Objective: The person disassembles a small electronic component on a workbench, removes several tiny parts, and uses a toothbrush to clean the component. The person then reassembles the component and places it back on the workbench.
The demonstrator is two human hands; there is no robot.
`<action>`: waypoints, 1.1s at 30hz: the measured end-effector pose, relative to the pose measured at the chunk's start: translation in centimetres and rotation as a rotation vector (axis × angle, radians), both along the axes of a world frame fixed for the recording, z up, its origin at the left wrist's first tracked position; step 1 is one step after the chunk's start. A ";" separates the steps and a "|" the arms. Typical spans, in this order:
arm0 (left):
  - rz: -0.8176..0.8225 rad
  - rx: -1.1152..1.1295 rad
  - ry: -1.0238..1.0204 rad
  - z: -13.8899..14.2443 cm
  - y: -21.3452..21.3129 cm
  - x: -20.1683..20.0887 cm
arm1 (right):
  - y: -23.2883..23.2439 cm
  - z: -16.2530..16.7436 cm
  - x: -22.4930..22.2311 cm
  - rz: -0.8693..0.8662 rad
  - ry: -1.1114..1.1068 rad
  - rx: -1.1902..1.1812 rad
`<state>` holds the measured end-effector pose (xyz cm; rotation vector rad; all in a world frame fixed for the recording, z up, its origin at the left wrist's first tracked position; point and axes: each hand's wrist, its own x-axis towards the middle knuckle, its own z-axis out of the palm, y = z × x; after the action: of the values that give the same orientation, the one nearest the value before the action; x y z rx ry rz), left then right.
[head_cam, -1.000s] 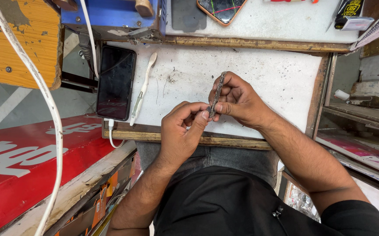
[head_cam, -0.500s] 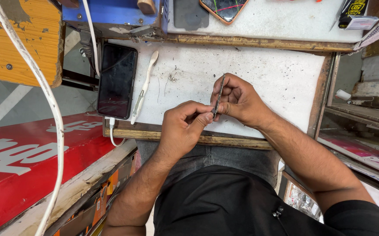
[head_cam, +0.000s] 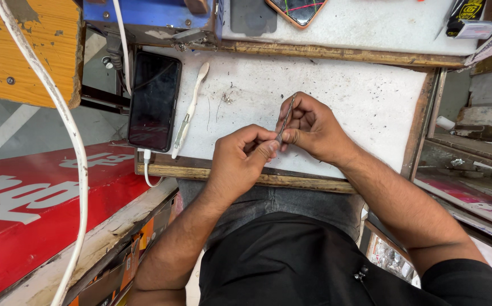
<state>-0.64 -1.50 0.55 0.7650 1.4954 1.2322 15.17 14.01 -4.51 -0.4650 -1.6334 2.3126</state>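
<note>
A thin metal tool point(head_cam: 286, 118), likely tweezers, stands tilted above the white counter point(head_cam: 365, 96), pinched near its lower end between both hands, a grip that looks suited to steadying something too small to make out at the tip. The right hand point(head_cam: 313, 129) curls closed around the tool's shaft, thumb pressed to its side; the left hand point(head_cam: 240, 158) meets it from the left, thumb and forefinger narrowed onto the lower tip. To the left of the tool a dark smartphone point(head_cam: 154, 101) lies screen-up at the counter's edge, a white cable point(head_cam: 146, 169) plugged into its lower end, seemingly on charge, with a white plastic pry tool point(head_cam: 189, 110) lying alongside. Farther left of the tool, a thick white cord point(head_cam: 58, 113) crosses a red panel point(head_cam: 24, 215) with large white lettering and a worn yellow wooden board point(head_cam: 24, 45). Beyond the tool, on the raised shelf, rest a phone with an orange-brown rim point(head_cam: 298, 8) and, towards the right corner, a small black-and-yellow box point(head_cam: 468, 17).
</note>
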 end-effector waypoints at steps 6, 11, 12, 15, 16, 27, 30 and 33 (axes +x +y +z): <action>0.103 0.161 -0.017 0.6 -0.1 0.8 | -0.1 0.6 -0.4 -0.087 0.082 -0.192; 0.162 0.153 0.043 0.5 -0.2 0.9 | -0.5 1.2 -0.5 -0.119 0.072 -0.182; 0.169 0.149 0.066 0.4 -0.2 1.0 | -0.6 1.3 -0.6 -0.125 0.065 -0.180; 0.201 0.184 0.145 0.4 -0.1 1.0 | -0.7 1.4 -0.5 -0.152 0.057 -0.147; 0.196 0.165 0.155 0.4 0.0 1.0 | -0.7 1.4 -0.5 -0.156 0.050 -0.133; 0.193 0.136 0.221 0.2 0.2 1.0 | -0.9 1.2 -0.3 -0.183 0.014 -0.054; 0.196 0.158 0.226 -0.2 0.3 1.0 | -1.0 1.2 -0.3 -0.181 0.018 -0.012; 0.227 0.176 0.205 -0.7 0.5 1.1 | -1.2 1.3 -0.3 -0.191 -0.014 0.118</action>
<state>0.50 -1.04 -0.16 0.8774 1.6921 1.5079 14.89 12.77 -3.22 -0.5845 -1.6434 2.0671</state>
